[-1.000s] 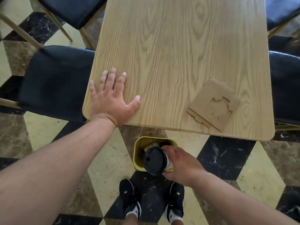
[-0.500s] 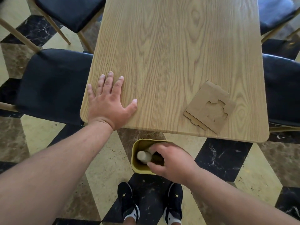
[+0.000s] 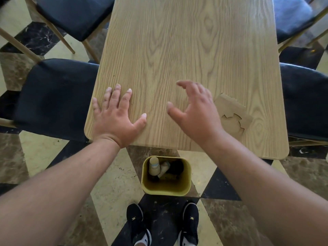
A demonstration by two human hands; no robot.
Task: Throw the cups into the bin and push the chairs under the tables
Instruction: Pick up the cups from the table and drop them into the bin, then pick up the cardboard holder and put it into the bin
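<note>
Empty, both grips: my left hand [image 3: 115,119] lies flat on the counter [image 3: 186,50] near its 7 o'clock corner, while my right hand [image 3: 197,114] hovers spread and curled above it, holding nothing. Nearest, between my shoes [image 3: 138,222], the yellow bin [image 3: 166,189] holds cups [image 3: 154,166], at 6 o'clock below both grips. A cardboard carrier [image 3: 232,114] sits at 3 o'clock of my right hand. Black chairs [image 3: 53,100] flank the counter's edges.

Below me the floor [image 3: 53,157] is polished marble in a diamond pattern of black, cream and brown. A light oak-grain table [image 3: 186,50] runs away from me, daylight glaring softly across its top. My black trainers [image 3: 190,222] stand on a dark tile.
</note>
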